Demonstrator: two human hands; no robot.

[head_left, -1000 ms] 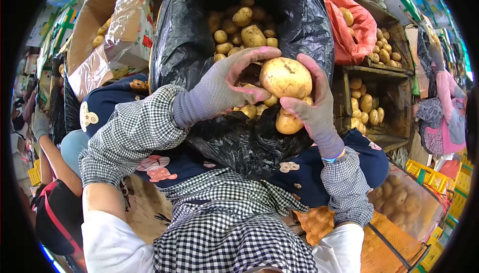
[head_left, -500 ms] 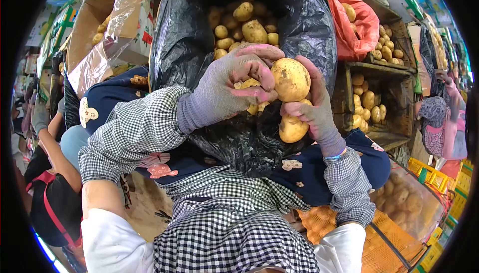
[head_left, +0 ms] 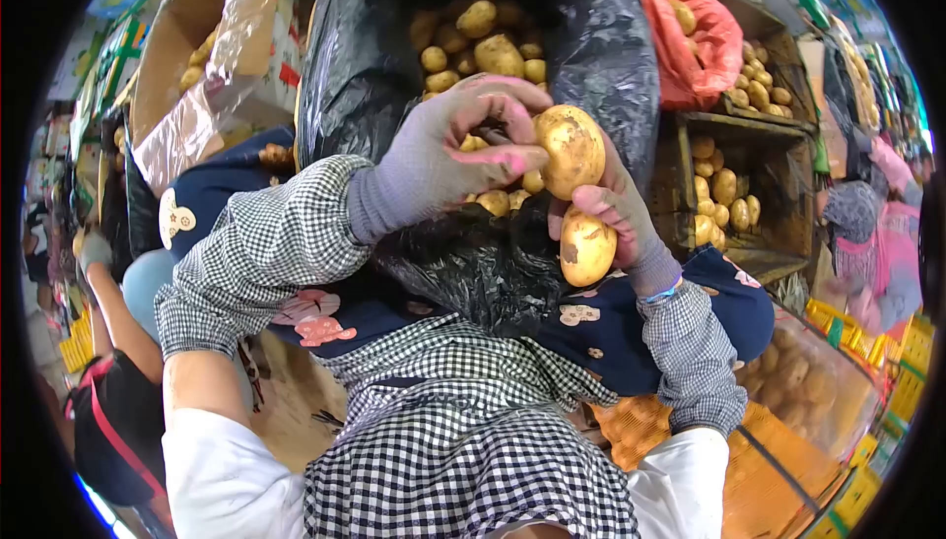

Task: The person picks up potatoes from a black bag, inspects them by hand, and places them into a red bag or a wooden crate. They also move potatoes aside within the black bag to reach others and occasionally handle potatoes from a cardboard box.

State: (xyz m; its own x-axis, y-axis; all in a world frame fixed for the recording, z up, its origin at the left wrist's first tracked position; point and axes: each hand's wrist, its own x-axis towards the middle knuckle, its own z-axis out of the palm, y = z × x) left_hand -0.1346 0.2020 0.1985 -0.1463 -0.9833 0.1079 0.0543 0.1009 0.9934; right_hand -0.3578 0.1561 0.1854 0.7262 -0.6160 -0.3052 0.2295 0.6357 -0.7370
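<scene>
In the middle of the head view, above the opening of a large black plastic bag (head_left: 606, 56), the two gloved hands are near to each other. The right hand (head_left: 631, 224), in a grey knitted glove with pink stains, grips two potatoes together. One is a big, rounded, pale yellow potato with brown marks (head_left: 572, 152), and it is the upper one; the other is a smaller oval yellow potato with a brown patch (head_left: 588, 249), which lies nearer to the body. The right thumb crosses between these two, and its other fingers are mostly hidden behind them. The left hand (head_left: 424, 160), in the same kind of glove, has its fingers bent and its thumb apart from them, so the hand is partly open. The thumb tip is at the side of the upper potato, but I cannot tell if it touches. Inside the black bag there is a pile of yellow potatoes (head_left: 500, 56). On the right side stand a red plastic bag (head_left: 655, 76) and a dark wooden crate (head_left: 783, 209), both with potatoes inside; on the left side stands an open brown cardboard box (head_left: 258, 51).
</scene>
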